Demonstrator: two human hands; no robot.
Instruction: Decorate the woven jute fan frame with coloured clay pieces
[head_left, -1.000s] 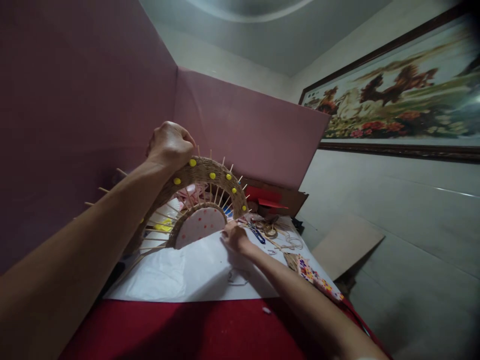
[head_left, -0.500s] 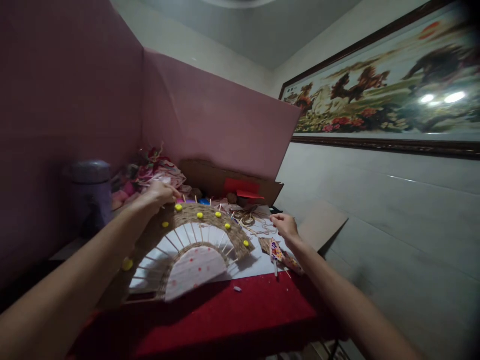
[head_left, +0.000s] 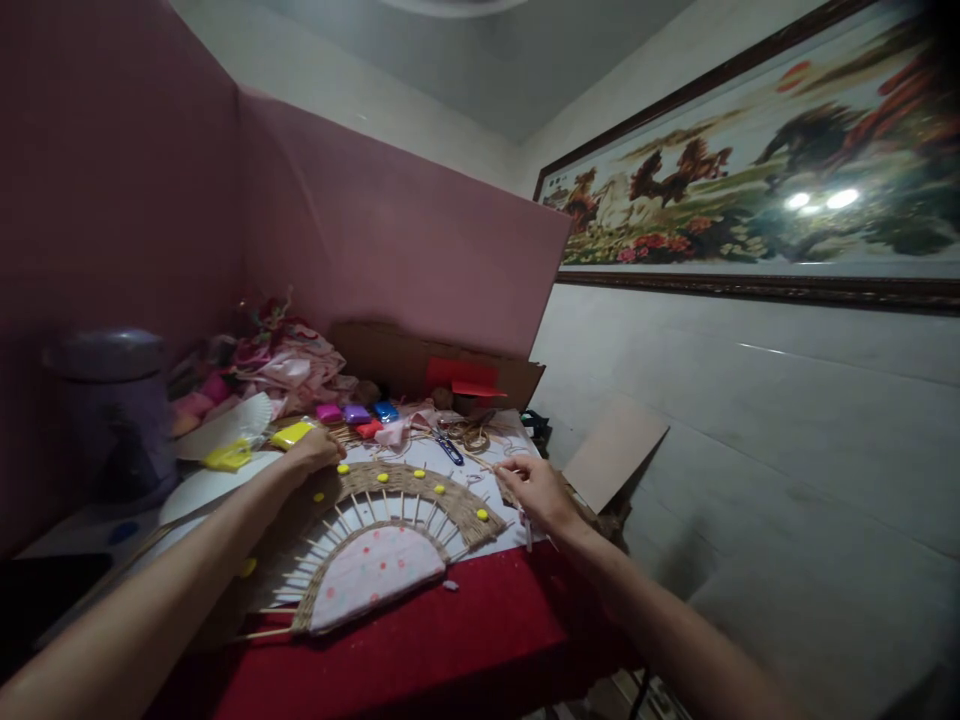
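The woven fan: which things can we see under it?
White paper shows through the gaps of the woven fan, and the red cover along its near edge. Whatever lies directly beneath its solid parts is covered and cannot be seen.

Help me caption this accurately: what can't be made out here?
All in the head view:
Left hand: whether its fingertips touch the fan is hidden by the hand itself.
The fan's left side: partly covered by the left forearm.
Right hand: anything between its fingertips is too small to tell.
Framed picture: right end cut off by the image edge.
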